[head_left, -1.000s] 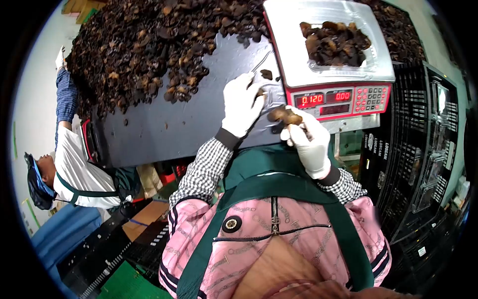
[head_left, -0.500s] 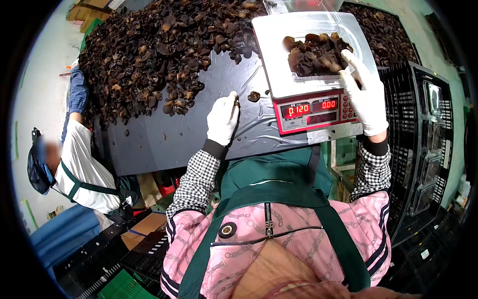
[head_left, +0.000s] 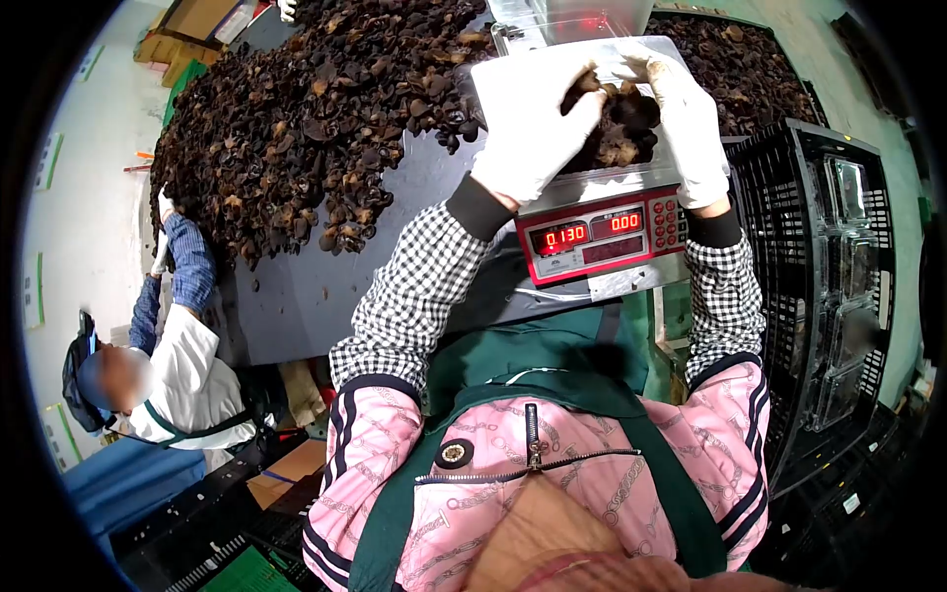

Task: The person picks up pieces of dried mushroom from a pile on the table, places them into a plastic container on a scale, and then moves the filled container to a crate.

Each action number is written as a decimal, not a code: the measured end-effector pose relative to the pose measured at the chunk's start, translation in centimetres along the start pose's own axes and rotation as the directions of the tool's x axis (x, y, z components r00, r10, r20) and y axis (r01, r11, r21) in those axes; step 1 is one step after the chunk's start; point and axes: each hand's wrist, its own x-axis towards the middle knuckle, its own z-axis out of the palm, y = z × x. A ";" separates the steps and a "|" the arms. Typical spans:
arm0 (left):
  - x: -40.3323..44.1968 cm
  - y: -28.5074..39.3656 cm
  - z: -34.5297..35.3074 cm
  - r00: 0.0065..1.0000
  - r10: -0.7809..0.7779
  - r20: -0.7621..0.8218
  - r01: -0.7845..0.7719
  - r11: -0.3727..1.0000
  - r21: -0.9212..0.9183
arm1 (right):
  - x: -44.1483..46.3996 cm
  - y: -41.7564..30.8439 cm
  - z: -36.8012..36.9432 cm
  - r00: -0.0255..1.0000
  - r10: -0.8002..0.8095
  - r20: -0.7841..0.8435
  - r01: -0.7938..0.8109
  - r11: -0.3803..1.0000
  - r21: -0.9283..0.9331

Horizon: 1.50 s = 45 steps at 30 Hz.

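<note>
On the electronic scale (head_left: 602, 242) a clear plastic tray (head_left: 592, 184) holds a heap of dark wood ear mushrooms (head_left: 623, 133). The red display reads 0.130 and 0.00. My left hand (head_left: 538, 143), in a white glove, curls over the tray's left side, with mushrooms between its thumb and fingers. From the right, my gloved right hand (head_left: 688, 128) cups the same heap, its fingers bent over the far side. Both hands hide parts of the tray's rim, and some fingertips are hard to make out.
A large pile of wood ear mushrooms (head_left: 296, 148) covers much of the dark table (head_left: 286, 306). Behind the scale stands a clear container (head_left: 592, 18). Black crates (head_left: 789, 296) with clear plastic trays stand at my right. A co-worker (head_left: 187, 365) reaches to the pile at left.
My left hand has moved from the table up to the tray. My right hand has shifted to its far right side. The display has gone from 0.120 to 0.130.
</note>
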 end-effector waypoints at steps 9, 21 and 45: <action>-2.0 -2.5 0.5 0.916 -0.392 -0.083 0.340 0.870 -0.357 | 0.0 2.4 -0.7 0.995 0.100 0.030 -0.104 0.971 0.216; -5.1 -3.7 -4.7 0.881 -0.440 -0.176 0.356 0.860 -0.365 | -0.9 1.8 -3.2 0.999 -0.046 -0.014 0.043 0.985 -0.167; -15.3 -9.1 -5.1 0.985 -0.174 -0.005 0.150 0.832 0.535 | -4.9 2.2 -3.9 0.992 -0.032 -0.121 -0.007 0.950 -0.311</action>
